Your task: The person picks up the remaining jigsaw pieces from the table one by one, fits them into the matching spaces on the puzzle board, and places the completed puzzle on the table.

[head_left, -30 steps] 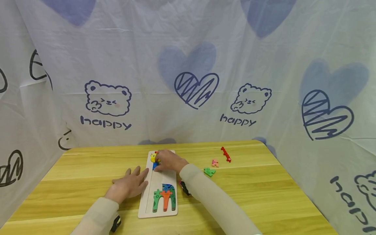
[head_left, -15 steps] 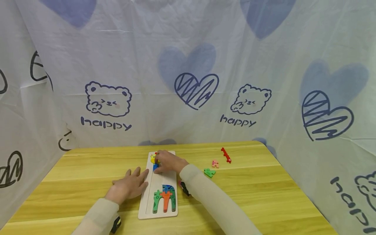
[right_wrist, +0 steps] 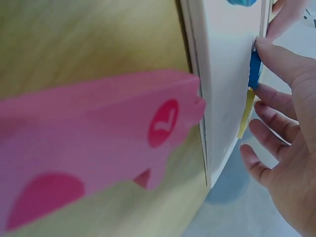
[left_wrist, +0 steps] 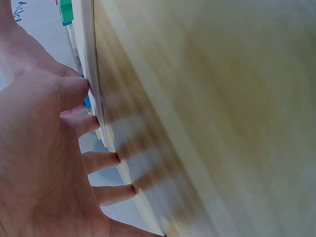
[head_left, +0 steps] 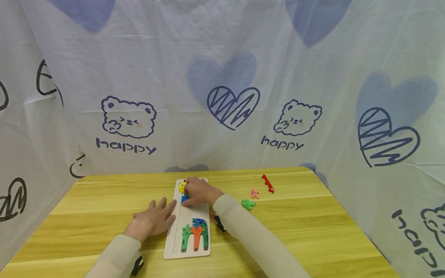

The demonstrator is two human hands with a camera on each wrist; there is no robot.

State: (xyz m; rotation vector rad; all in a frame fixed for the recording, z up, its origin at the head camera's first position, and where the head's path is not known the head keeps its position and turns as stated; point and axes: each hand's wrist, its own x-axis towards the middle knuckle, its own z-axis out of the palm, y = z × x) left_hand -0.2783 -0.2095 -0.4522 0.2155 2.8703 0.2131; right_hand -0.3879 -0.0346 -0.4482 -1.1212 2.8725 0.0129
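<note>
A pale wooden puzzle board lies lengthwise on the table. At its far end my right hand pinches a blue puzzle piece between thumb and index finger, just below a yellow animal-head piece. The other right fingers hang loosely curved beside the yellow piece. My left hand is spread flat on the table, its thumb and fingertips touching the board's left edge. Interlocked green, orange and blue pieces sit at the board's near end. My right hand partly covers the yellow head.
Right of the board lie a red strip piece, a small pink piece and a green piece. A pink piece marked with a numeral lies against the board's right edge, mostly under my right forearm. A printed curtain hangs behind the table.
My right fingers have shifted very slightly toward me along the board, still at the blue piece. My left hand stays where it was.
</note>
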